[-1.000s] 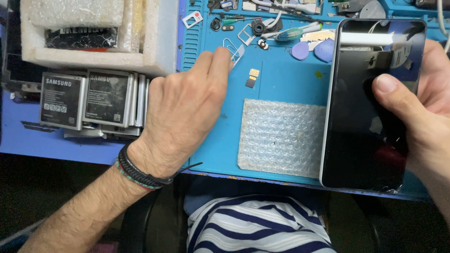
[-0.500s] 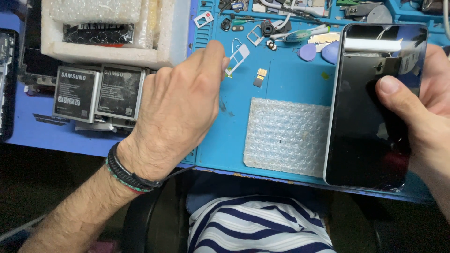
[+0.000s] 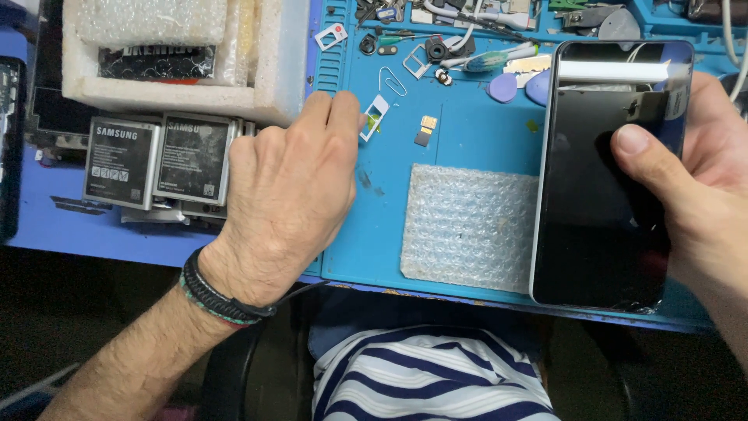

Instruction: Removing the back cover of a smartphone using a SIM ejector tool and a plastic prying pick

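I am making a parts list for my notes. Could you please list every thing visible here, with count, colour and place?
smartphone: one, black screen, right, held upright
bubble wrap piece: one, clear, mat centre
work mat: one, blue
small card tray: one, white, at left fingertips
paper clip: one, silver, mat top
phone batteries: two in full view, grey, left
foam box: one, white, top left
plastic picks: two, lilac
left hand: touching the tray
right hand: holding the smartphone

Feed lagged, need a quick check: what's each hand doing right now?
Left hand: fingertips on the small SIM tray on the blue mat; whether it is gripped cannot be told.
Right hand: holding the dark phone, thumb on its screen.
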